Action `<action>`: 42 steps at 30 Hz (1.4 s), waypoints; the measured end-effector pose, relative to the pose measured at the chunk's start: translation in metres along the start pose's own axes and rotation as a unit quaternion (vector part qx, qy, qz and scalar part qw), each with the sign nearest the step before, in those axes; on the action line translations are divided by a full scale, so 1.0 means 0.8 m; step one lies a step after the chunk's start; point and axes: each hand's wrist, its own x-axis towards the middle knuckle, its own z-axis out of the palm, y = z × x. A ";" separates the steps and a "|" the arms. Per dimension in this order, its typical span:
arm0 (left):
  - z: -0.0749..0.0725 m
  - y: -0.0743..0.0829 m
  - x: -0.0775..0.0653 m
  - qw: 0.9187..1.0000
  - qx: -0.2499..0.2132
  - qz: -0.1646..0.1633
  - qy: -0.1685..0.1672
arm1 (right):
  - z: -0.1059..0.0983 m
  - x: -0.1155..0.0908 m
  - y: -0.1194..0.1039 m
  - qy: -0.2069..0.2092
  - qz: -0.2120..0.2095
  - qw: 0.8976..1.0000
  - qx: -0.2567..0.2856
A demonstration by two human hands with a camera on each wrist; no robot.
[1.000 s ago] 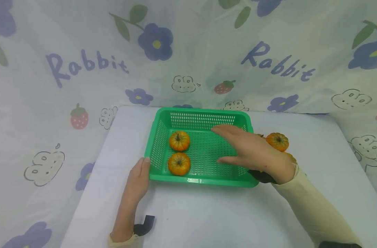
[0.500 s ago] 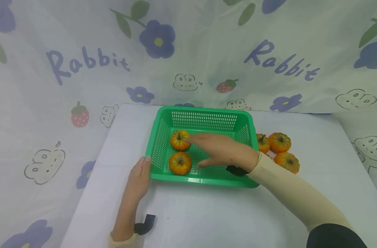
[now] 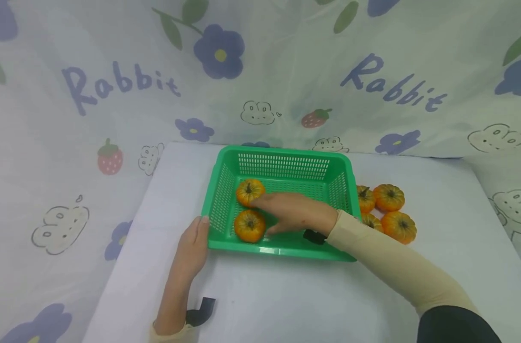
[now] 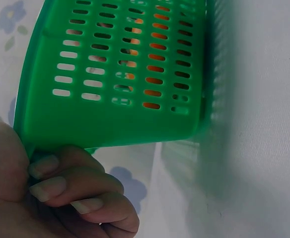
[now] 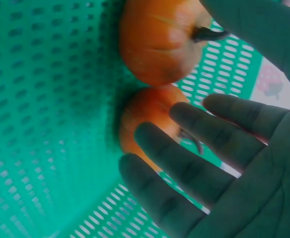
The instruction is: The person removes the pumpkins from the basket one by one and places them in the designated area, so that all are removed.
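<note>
My left hand (image 3: 192, 245) grips the left front corner of a green plastic basket (image 3: 282, 253). Its thumb lies on the rim, and in the left wrist view its fingers (image 4: 78, 186) curl just beneath. Two small orange pumpkins, one farther back (image 3: 249, 190) and one in front (image 3: 249, 227), sit along the basket's left side. Over the basket floor, right beside them, is my right hand (image 3: 296, 212) with thumb and fingers spread. In the right wrist view, straight fingers (image 5: 184, 158) overlap one pumpkin (image 5: 147, 116), while the thumb is close to the other (image 5: 160, 42).
Several more orange pumpkins (image 3: 398, 227) are grouped on the white table (image 3: 277, 305) against the basket's right side, partly hidden by its rim. A printed cloth (image 3: 282, 71) with flowers and rabbits hangs behind and along the sides.
My right hand has moved left from the basket's right side to the two pumpkins, uncovering more of the pumpkins outside. My left hand has stayed at the rim.
</note>
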 end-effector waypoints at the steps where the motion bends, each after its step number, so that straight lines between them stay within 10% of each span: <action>1: 0.000 0.000 -0.001 1.000 -0.001 -0.001 -0.001 | 0.002 0.001 0.001 -0.002 0.001 1.000 -0.003; 42: -0.002 0.003 0.001 1.000 0.015 -0.005 0.005 | 0.029 0.022 0.019 -0.016 -0.006 1.000 0.005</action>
